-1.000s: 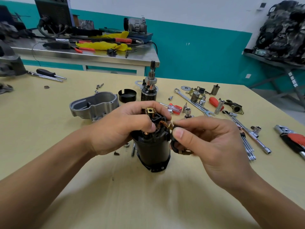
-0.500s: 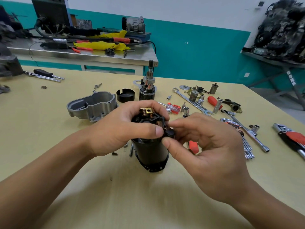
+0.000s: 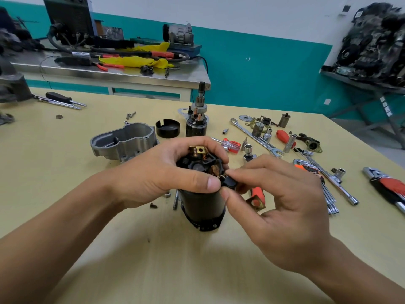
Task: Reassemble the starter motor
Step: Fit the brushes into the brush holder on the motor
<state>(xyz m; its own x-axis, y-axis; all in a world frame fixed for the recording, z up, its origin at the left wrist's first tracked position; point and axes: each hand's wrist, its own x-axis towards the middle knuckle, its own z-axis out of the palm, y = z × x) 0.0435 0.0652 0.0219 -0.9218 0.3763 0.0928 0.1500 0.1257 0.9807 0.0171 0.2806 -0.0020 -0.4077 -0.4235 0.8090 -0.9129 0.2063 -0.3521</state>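
On a pale yellow workbench (image 3: 65, 172), seen from above, two bare forearms reach in from the bottom corners. At the far left lies a black-handled screwdriver (image 3: 58, 97), next to a grey machine part cut off by the frame edge. Further right sits a cast-aluminium housing (image 3: 125, 141), open side up, with a round black cap (image 3: 167, 128) just beside it.

The left hand (image 3: 162, 176) grips the top of the starter motor body (image 3: 202, 207), a black cylinder standing upright at the middle of the table. Its fingers curl round the far side and its thumb lies across the near rim, hiding much of the top. Between them shows the brush holder (image 3: 202, 160), black plastic with a brass terminal; its detail is dark and hard to read. Behind stands a second black cylinder with a geared shaft (image 3: 196, 123).

The right hand (image 3: 278, 205) pinches a small black part (image 3: 230, 182) at the motor's right rim between thumb and forefinger. An orange tool handle (image 3: 257, 193) lies partly hidden behind this hand. To the right are a spanner (image 3: 256, 137), scattered sockets, and a ratchet (image 3: 390, 187) cut off by the frame.
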